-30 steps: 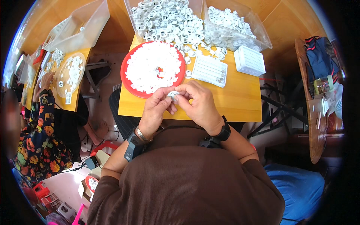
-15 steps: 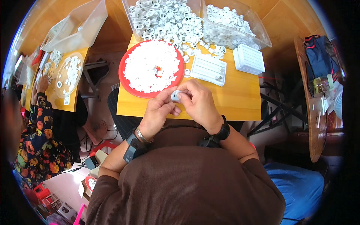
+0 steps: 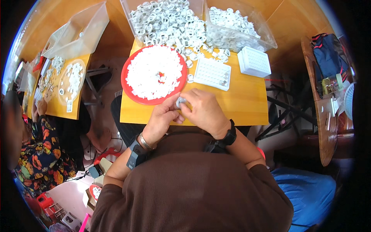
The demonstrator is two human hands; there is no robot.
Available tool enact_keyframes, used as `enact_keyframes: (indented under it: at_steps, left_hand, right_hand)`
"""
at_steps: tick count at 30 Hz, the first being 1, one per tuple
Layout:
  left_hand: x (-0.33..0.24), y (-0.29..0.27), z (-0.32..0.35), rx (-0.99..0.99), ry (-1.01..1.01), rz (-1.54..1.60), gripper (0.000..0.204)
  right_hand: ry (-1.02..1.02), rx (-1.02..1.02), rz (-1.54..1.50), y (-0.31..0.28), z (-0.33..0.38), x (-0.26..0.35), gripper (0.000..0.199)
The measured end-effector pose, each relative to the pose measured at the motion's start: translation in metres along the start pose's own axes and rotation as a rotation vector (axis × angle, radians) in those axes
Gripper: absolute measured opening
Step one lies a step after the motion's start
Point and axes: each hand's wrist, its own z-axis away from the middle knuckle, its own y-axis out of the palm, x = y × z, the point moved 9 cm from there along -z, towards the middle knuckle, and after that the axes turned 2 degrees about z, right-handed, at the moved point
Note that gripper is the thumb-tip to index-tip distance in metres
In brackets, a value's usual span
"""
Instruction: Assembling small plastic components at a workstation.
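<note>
Both hands are working above the near edge of the tabletop (image 3: 239,113); the right hand (image 3: 208,113) is holding a small white part (image 3: 180,101) in a narrow grip, thumb against fingers; the left hand (image 3: 159,119) is touching it from the opposite side, but how firmly its grip is holding I cannot tell; step in hand, as judged: two-handed handling of this part; the next move is probably calling for steady, precise fingertips; the part is looking rounded, with a small dark spot; beyond, a red plate (image 3: 125,84) is bearing white pieces (image 3: 148,67); rightward, a gridded white tray (image 3: 210,73) is lying flat; farther back, clear bins (image 3: 270,38) are holding more.
</note>
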Motion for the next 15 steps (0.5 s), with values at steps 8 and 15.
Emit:
enact_keyframes:
  at_steps: [8,15]
  left_hand:
    - [-0.006,0.01,0.003,0.01,-0.041,-0.113,0.06]
    - [0.001,0.007,0.001,-0.043,-0.062,-0.119,0.052]
  right_hand:
    - [-0.042,-0.001,0.174,0.008,0.006,0.004,0.012]
    - [-0.032,-0.036,0.106,0.0,0.009,0.002,0.01]
